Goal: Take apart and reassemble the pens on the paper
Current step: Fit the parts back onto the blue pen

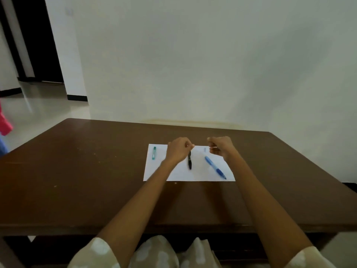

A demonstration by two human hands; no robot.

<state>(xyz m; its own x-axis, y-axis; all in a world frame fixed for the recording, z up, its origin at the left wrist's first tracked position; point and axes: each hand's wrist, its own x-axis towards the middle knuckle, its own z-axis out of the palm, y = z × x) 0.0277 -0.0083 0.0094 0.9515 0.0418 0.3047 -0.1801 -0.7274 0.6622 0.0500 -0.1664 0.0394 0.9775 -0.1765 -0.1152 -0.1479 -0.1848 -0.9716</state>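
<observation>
A white paper (195,175) lies on the brown table (96,180). On it lie a black pen (189,161), pointing towards me, and a blue pen (215,167), set diagonally on the right. A short teal pen part (154,153) rests near the paper's far left corner. A faint pale blue piece (205,149) lies by my right hand. My left hand (177,150) hovers over the black pen's far end with fingertips pinched together. My right hand (220,147) is curled into a loose fist. Whatever the fingers pinch is too small to make out.
The table's far edge meets a plain pale wall (212,64). A doorway and tiled floor (38,105) lie to the left, with something pink (4,122) at the left edge. Patterned cloth on my lap (158,254) shows below the table's near edge.
</observation>
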